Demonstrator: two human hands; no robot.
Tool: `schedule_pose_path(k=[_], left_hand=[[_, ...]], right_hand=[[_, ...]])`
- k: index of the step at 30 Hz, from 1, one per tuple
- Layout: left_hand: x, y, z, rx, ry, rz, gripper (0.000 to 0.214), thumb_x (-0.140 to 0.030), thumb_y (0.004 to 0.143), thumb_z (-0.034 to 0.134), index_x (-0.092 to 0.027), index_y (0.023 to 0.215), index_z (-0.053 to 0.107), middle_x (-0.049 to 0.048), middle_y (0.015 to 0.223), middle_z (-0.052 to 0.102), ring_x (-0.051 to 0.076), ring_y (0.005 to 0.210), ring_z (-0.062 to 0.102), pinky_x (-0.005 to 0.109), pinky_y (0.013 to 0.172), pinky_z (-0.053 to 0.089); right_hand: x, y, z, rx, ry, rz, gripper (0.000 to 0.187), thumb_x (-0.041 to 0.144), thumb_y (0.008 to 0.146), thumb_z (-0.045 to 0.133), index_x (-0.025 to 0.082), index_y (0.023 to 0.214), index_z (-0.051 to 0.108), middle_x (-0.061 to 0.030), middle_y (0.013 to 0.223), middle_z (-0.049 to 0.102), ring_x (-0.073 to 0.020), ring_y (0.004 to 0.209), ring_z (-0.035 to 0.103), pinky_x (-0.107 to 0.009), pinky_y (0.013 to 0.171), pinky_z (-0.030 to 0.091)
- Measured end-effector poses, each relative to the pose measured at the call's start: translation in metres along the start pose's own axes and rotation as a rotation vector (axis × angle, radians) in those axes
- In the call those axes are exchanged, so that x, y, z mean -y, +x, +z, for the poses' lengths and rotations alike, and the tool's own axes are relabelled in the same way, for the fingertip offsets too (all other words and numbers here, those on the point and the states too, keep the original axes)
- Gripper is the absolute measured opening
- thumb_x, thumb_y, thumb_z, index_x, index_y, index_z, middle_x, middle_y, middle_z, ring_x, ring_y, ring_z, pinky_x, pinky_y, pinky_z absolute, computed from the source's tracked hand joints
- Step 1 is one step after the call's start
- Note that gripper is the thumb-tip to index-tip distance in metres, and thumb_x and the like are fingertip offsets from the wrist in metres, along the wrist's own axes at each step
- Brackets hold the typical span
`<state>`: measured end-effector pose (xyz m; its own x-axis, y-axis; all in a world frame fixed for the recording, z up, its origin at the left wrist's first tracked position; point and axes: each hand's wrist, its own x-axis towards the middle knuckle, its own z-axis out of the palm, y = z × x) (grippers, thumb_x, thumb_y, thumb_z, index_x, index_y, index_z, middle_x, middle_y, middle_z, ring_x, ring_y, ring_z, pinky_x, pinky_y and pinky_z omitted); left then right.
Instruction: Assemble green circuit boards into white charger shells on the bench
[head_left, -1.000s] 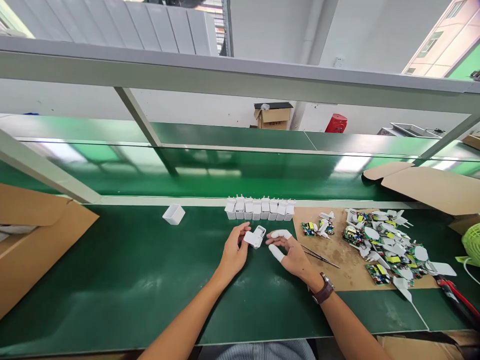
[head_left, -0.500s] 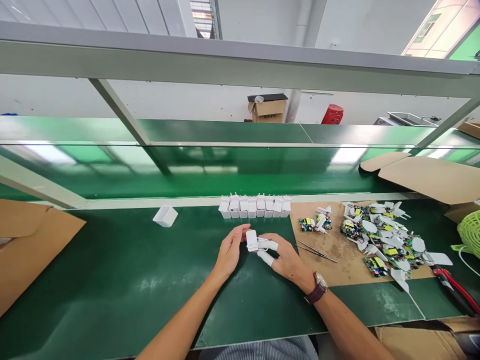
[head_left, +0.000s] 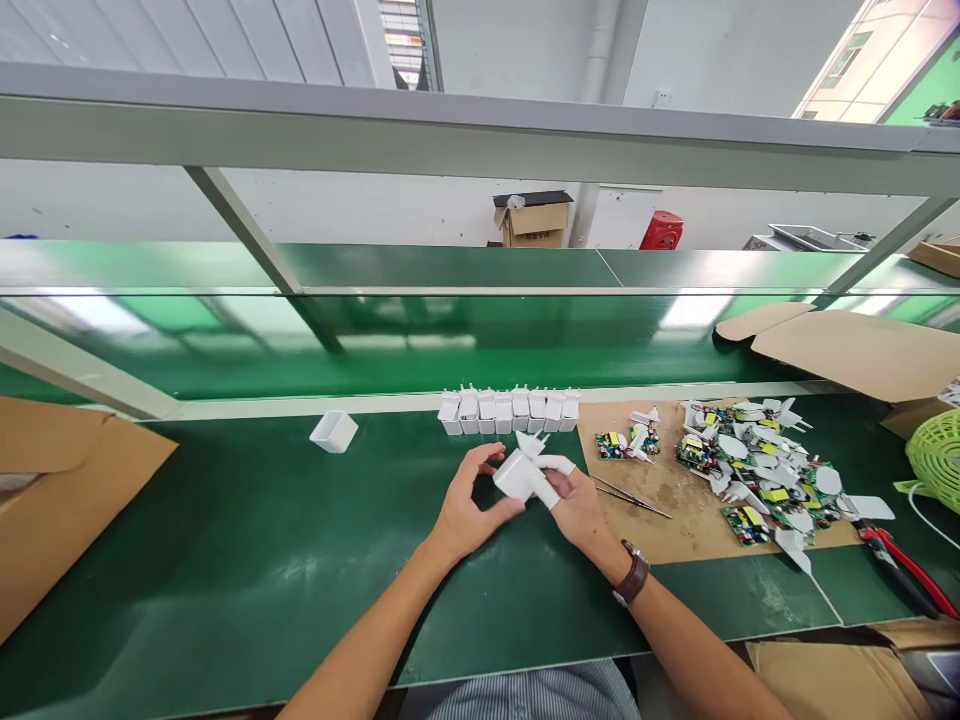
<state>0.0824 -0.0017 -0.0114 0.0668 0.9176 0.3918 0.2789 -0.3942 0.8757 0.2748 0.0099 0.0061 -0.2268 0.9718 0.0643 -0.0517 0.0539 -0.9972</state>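
A small white plastic charger housing (head_left: 514, 474) is between my two hands over the middle of the green bench. White pointed parts stick up from its top. My right hand (head_left: 576, 505), with white finger cots on thumb and forefinger, pinches it from the right. My left hand (head_left: 466, 505) curls round its left side, thumb at the lower edge and fingers behind. Beyond them stands a row of several similar white housings (head_left: 510, 412) with pins on top. One open white case (head_left: 334, 432) lies apart at left.
On a cardboard sheet (head_left: 652, 510) at right lie tweezers (head_left: 630, 497) and a pile of circuit boards with white plastic parts (head_left: 780, 470). Red-handled pliers (head_left: 907, 570) and a green basket (head_left: 934, 450) are further right. A cardboard box (head_left: 75, 490) stands at left.
The white housing has been turned, so its broad side and pointed top parts now show. My left hand has opened wider round it, its thumb now at the lower edge.
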Motion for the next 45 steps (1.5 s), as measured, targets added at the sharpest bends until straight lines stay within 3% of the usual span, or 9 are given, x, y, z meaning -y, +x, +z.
schedule_pose_path(k=[3,7,31,45], left_hand=[[-0.006,-0.004,0.005,-0.006,0.184,0.227,0.067,-0.034,0.084,0.080,-0.024,0.143,0.050,0.0165,0.133,0.062,0.030,0.118,0.063,0.046,0.092,0.060],[-0.012,-0.005,0.008,-0.042,0.243,0.322,0.060,-0.025,0.090,0.072,-0.025,0.146,0.049,0.0164,0.132,0.061,0.028,0.116,0.064,0.040,0.084,0.063],[-0.016,-0.002,0.003,-0.037,0.263,0.396,0.070,-0.021,0.089,0.072,-0.023,0.154,0.044,0.0157,0.129,0.059,0.028,0.114,0.063,0.040,0.088,0.062],[-0.016,-0.003,0.000,0.019,0.206,0.389,0.072,-0.015,0.088,0.068,-0.022,0.155,0.042,0.0177,0.135,0.055,0.030,0.121,0.060,0.043,0.092,0.062]], right_hand=[[0.005,0.001,0.001,0.074,0.307,0.208,0.042,0.059,0.085,0.073,0.024,0.107,0.067,-0.0065,0.098,0.075,-0.0288,0.094,0.074,-0.047,0.081,0.064],[0.010,-0.001,0.003,0.132,0.459,0.271,0.042,0.057,0.085,0.075,0.022,0.106,0.067,-0.0072,0.099,0.075,-0.0303,0.095,0.076,-0.049,0.084,0.063],[0.006,-0.002,0.004,0.165,0.516,0.325,0.045,0.057,0.084,0.078,0.018,0.105,0.068,-0.0095,0.094,0.077,-0.0298,0.088,0.077,-0.051,0.089,0.061],[0.004,-0.003,0.005,0.150,0.496,0.312,0.042,0.054,0.085,0.078,0.019,0.104,0.067,-0.0080,0.095,0.076,-0.0279,0.085,0.077,-0.047,0.082,0.062]])
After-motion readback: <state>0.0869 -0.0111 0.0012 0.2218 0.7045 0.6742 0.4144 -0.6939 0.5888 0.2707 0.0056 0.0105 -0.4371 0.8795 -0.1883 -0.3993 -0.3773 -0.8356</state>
